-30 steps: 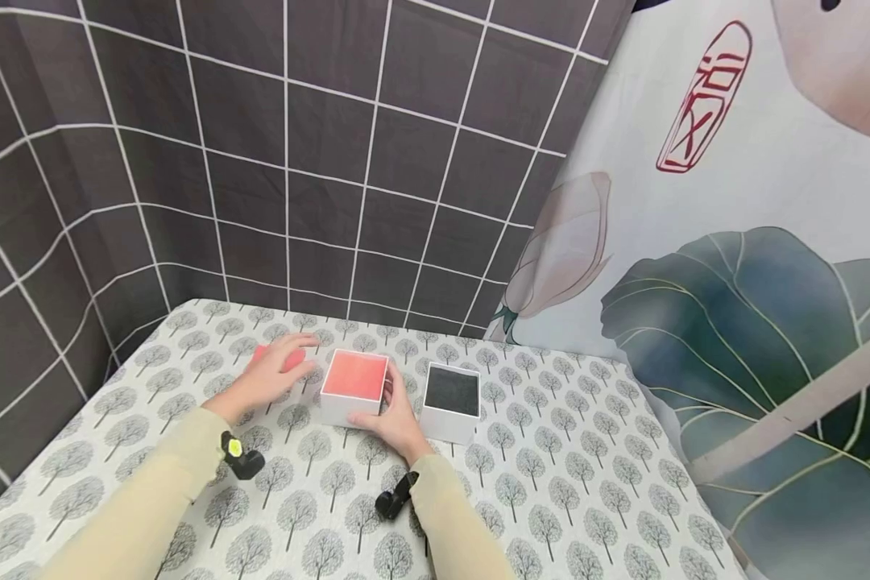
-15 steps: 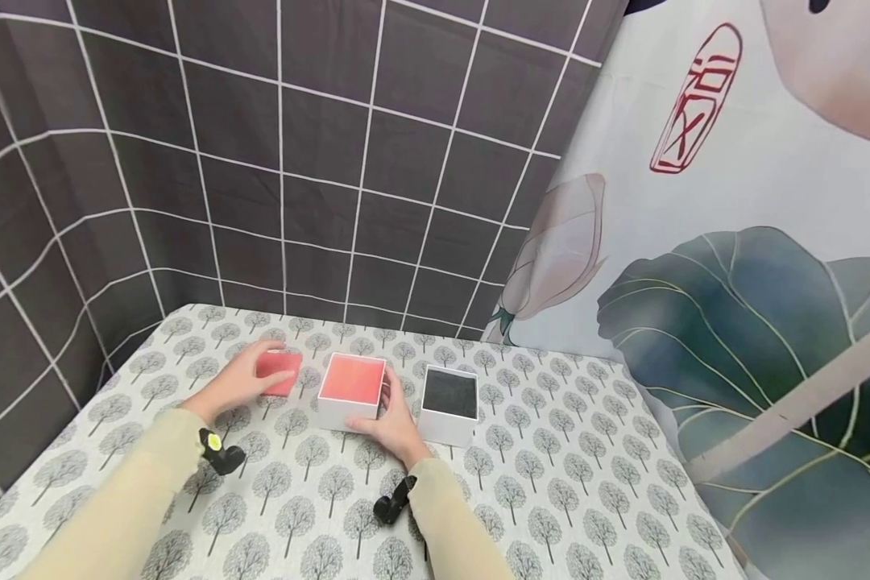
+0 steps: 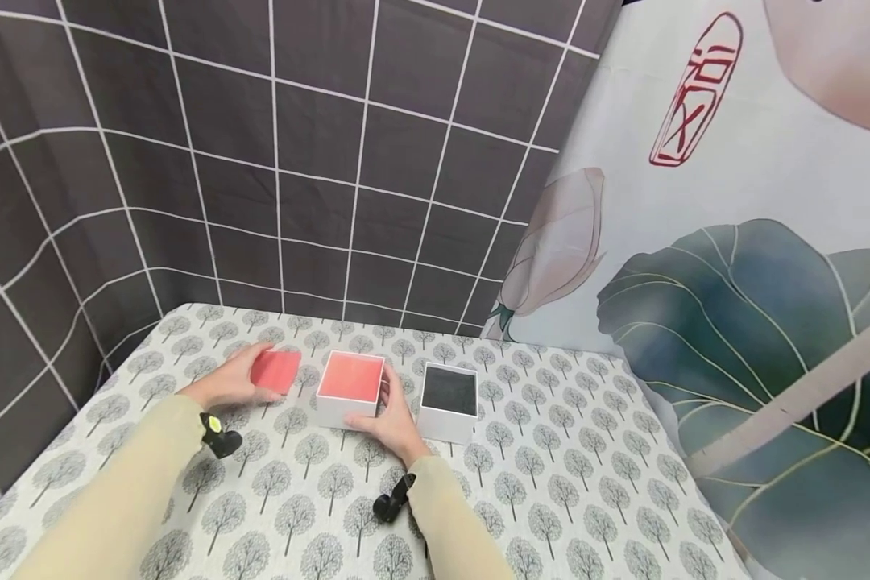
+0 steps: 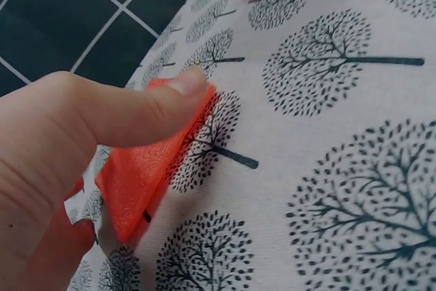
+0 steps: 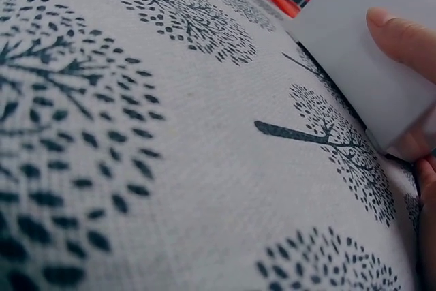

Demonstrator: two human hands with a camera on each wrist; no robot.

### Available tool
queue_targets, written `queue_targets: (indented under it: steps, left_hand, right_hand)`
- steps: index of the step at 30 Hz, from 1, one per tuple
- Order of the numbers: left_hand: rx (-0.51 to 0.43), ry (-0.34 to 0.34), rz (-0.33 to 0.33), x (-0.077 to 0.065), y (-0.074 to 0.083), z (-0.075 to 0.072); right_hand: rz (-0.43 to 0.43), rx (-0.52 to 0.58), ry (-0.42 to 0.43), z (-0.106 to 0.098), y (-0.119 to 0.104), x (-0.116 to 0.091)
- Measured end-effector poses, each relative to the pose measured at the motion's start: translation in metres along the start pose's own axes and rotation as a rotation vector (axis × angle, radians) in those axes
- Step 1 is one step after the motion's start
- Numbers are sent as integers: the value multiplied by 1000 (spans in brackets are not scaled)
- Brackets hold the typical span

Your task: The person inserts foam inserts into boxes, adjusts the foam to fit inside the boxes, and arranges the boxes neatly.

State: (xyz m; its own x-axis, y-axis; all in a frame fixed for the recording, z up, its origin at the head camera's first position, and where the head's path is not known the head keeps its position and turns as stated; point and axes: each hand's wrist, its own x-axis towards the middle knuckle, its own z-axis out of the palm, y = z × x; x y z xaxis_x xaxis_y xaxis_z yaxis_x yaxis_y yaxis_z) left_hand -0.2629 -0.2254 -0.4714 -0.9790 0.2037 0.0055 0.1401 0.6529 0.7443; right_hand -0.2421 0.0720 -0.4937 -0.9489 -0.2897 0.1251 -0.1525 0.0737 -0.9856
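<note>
My left hand (image 3: 232, 377) lies over the left part of a thin, flat red square (image 3: 276, 371), its thumb at the near edge and its fingers round the far edge. In the left wrist view the thumb crosses the red square (image 4: 139, 168), with the other fingers partly hidden beyond. My right hand (image 3: 395, 416) grips a white box (image 3: 337, 413) at its right side, thumb on the front wall and fingers behind. Flat red material fills this box almost to the rim. The right wrist view shows the thumb against the white wall (image 5: 361, 52).
Right of the held box stands a second white box (image 3: 445, 427) filled with black material (image 3: 449, 391). All rest on a tree-print tablecloth (image 3: 544, 483). A dark gridded curtain (image 3: 319, 153) hangs behind, and a leaf-print curtain (image 3: 754, 322) at the right.
The left hand has shifted slightly left and now spans the red square, which it mostly covered before and which shows more. The right hand stays on the box.
</note>
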Motion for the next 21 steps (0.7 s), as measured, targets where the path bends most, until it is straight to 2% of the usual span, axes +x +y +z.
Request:
queue_targets:
  steps: [7,15,21]
  left_hand:
    - [76,-16,41,5,-3,1]
    - [185,51,58,3,-9,6]
    - [212,57,34,3,-8,7]
  right_hand:
    - [0,-36,22,0,21,7]
    - [-1,-60,34,1,22,7]
    - [17,-61,37,1,22,8]
